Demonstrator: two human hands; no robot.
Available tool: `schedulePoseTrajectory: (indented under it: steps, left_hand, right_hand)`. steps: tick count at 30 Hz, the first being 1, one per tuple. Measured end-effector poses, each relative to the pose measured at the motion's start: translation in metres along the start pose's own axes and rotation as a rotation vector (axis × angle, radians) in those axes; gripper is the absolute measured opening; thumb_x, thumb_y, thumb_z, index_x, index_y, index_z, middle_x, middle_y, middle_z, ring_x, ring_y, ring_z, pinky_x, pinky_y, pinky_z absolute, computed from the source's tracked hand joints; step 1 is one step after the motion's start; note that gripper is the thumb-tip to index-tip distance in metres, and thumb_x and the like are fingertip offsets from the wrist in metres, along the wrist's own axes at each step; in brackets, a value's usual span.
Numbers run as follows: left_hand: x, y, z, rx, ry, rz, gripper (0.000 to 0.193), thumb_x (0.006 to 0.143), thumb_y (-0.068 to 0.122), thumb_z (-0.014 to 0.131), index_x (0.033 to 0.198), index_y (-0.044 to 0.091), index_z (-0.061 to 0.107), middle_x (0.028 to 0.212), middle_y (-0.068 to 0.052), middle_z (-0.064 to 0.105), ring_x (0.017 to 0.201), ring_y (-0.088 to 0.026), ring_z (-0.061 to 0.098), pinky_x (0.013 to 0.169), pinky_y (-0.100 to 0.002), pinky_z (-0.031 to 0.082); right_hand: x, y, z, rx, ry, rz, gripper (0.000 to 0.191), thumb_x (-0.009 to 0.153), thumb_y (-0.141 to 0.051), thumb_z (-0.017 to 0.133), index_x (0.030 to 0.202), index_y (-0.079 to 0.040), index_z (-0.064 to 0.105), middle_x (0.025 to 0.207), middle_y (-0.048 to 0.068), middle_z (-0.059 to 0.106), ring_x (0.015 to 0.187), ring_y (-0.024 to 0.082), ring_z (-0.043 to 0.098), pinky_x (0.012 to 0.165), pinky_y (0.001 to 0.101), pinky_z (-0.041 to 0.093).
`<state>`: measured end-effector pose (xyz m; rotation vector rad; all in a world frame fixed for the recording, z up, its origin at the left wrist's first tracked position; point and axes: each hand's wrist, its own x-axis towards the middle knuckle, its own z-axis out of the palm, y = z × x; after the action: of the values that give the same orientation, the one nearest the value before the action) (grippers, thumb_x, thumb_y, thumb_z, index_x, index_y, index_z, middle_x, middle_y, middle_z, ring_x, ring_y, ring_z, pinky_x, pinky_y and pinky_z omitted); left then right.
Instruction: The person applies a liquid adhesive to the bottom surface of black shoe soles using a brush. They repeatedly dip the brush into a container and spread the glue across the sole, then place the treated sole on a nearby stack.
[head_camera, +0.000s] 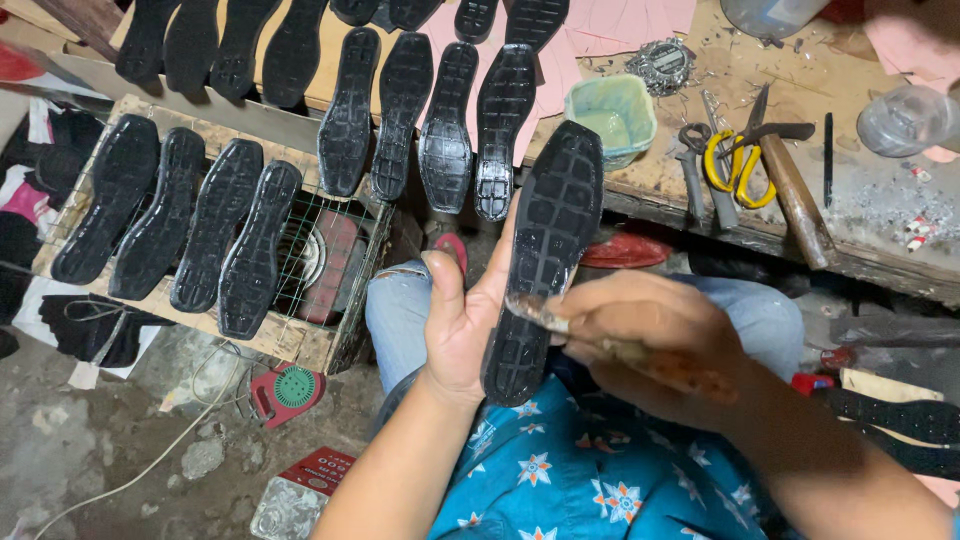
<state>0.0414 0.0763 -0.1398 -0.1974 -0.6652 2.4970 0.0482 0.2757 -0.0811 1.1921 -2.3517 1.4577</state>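
Glue-coating step: left hand (462, 325) fingers clamped on black shoe sole (545, 255) held upright over lap, right hand (650, 335) fingers closed on brush (545, 313) touching its lower tread; likely needs strokes spread upward, green glue bowl (612, 118) on desk beyond fingertips.

Scarred wooden workbench (700, 190); stained concrete floor (90, 440)
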Motion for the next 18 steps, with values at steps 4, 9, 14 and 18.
schedulePoseTrajectory:
  steps: [4, 9, 14, 18]
  left_hand:
    - [-0.005, 0.001, -0.001, 1.057, -0.142, -0.094, 0.112, 0.087, 0.087, 0.037, 0.171, 0.024, -0.003, 0.174, -0.009, 0.016, 0.155, -0.026, 0.029, 0.120, -0.064, 0.035]
    - [-0.016, 0.008, 0.005, 1.036, -0.128, -0.077, 0.112, 0.085, 0.087, 0.038, 0.170, 0.027, -0.003, 0.176, -0.007, 0.013, 0.160, -0.025, 0.020, 0.120, -0.069, 0.029]
    - [-0.030, 0.014, 0.013, 0.761, -0.288, 0.007, 0.110, 0.088, 0.083, 0.040, 0.170, 0.022, 0.000, 0.177, -0.008, 0.011, 0.163, -0.026, 0.012, 0.119, -0.075, 0.026]
    - [-0.028, 0.018, 0.013, 0.758, -0.236, 0.042, 0.112, 0.090, 0.081, 0.045, 0.170, 0.016, 0.001, 0.175, -0.013, 0.009, 0.162, -0.029, 0.012, 0.116, -0.076, 0.024]
  right_hand:
    - [0.010, 0.008, -0.009, -0.162, 0.179, 0.157, 0.021, 0.090, 0.003, 0.076, 0.107, -0.006, 0.067, 0.117, 0.013, 0.074, 0.100, 0.022, 0.076, 0.087, 0.0327, 0.061]
    - [0.020, 0.033, -0.022, 0.341, 0.454, 0.039, 0.014, 0.102, -0.004, 0.068, 0.113, -0.004, 0.058, 0.119, 0.011, 0.069, 0.107, 0.017, 0.072, 0.098, 0.0339, 0.063]
    - [0.051, 0.094, -0.065, 0.077, 0.453, 0.215, 0.018, 0.106, -0.011, 0.071, 0.120, -0.001, 0.066, 0.115, 0.010, 0.072, 0.103, 0.016, 0.072, 0.091, 0.0285, 0.059]
    - [0.063, 0.167, -0.068, -0.409, 0.179, 0.623, 0.027, 0.093, -0.027, 0.077, 0.111, -0.007, 0.073, 0.094, 0.015, 0.075, 0.079, 0.025, 0.072, 0.075, 0.0336, 0.053]
